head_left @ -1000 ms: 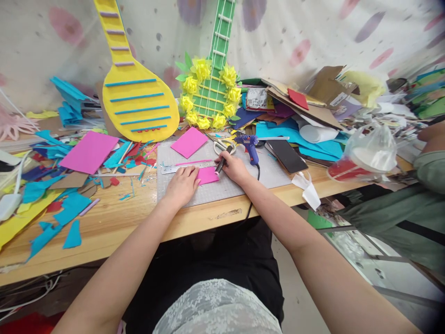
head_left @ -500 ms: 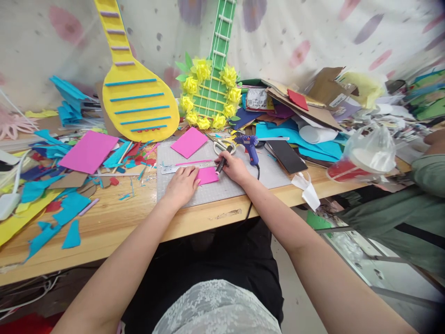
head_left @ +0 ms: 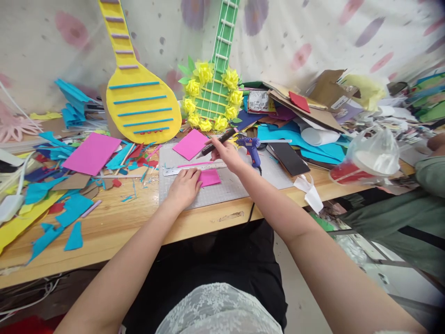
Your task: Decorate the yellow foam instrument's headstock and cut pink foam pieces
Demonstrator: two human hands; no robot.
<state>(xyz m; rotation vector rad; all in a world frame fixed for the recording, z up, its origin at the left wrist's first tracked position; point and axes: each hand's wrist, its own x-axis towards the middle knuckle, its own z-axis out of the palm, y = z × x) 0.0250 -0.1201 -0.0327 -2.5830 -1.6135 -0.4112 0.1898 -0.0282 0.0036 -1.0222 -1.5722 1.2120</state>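
My left hand [head_left: 184, 186] lies on the cutting mat, fingers flat and pressing on the metal ruler [head_left: 170, 171] and the left part of a small pink foam piece [head_left: 210, 177]. Above the ruler, my right hand [head_left: 225, 153] grips a black craft knife [head_left: 224, 136], its thin tip aimed down and left. A narrow pink strip [head_left: 189, 164] runs along the ruler's far edge. Beyond it rests a pink square [head_left: 190, 144]. All of these are on the grey cutting mat [head_left: 239, 188].
A blue glue gun [head_left: 252, 148] and a black phone [head_left: 288, 157] lie to the right. Yellow [head_left: 142, 106] and green [head_left: 213, 95] craft guitars stand behind. Colourful scraps [head_left: 73, 208] cover the left side. A bagged cup [head_left: 365, 157] sits near a person's sleeve [head_left: 429, 181].
My right hand has lifted the craft knife off the small pink piece and moved up and left, turning its tip to the left. My left hand stays on the ruler.
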